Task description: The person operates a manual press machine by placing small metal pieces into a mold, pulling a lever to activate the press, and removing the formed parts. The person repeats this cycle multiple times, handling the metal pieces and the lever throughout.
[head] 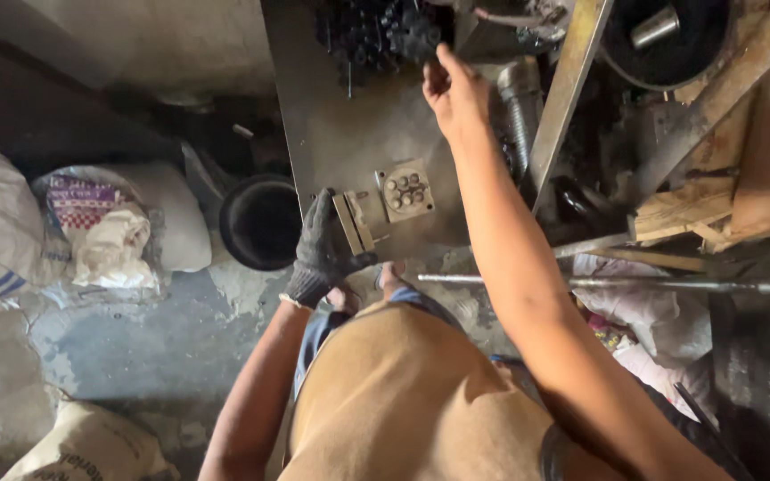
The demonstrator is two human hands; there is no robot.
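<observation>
Grey sheet metal makes up the worn bench top (340, 134) in front of me, over a rough concrete floor (162, 347) crowded with white sacks (11, 232) and a black bucket (262, 221). My gloved left hand (321, 251) curls around the near edge of a small flat metal jig (356, 221) lying beside a square block with round studs (405, 190). My bare right hand (454, 89) reaches with loosely bent fingers into a heap of small black parts (376, 36); the heap is cut off at the top and too dark to tell whether I have hold of one.
</observation>
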